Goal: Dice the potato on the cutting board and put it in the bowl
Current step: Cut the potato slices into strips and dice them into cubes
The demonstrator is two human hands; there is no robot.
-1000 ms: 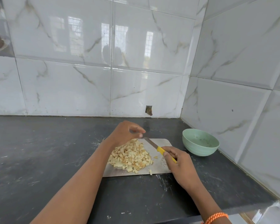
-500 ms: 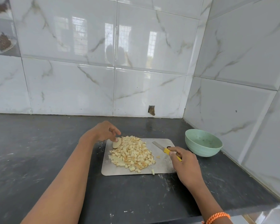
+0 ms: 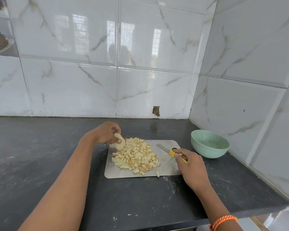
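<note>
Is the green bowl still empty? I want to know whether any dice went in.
Nearly empty: the green bowl shows bare inside with only small specks, while the diced potato sits heaped on the cutting board.

- A home kitchen corner: glossy marble-look wall tiles (image 3: 70, 47) meet behind a dark stone table (image 3: 40, 147).
- Cutting board (image 3: 168, 170), knife (image 3: 169, 151), bowl (image 3: 210, 144) near the table's right corner.

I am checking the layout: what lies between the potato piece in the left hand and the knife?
In the head view, the heap of pale diced potato cubes lies between the potato piece and the yellow-handled knife.
</note>
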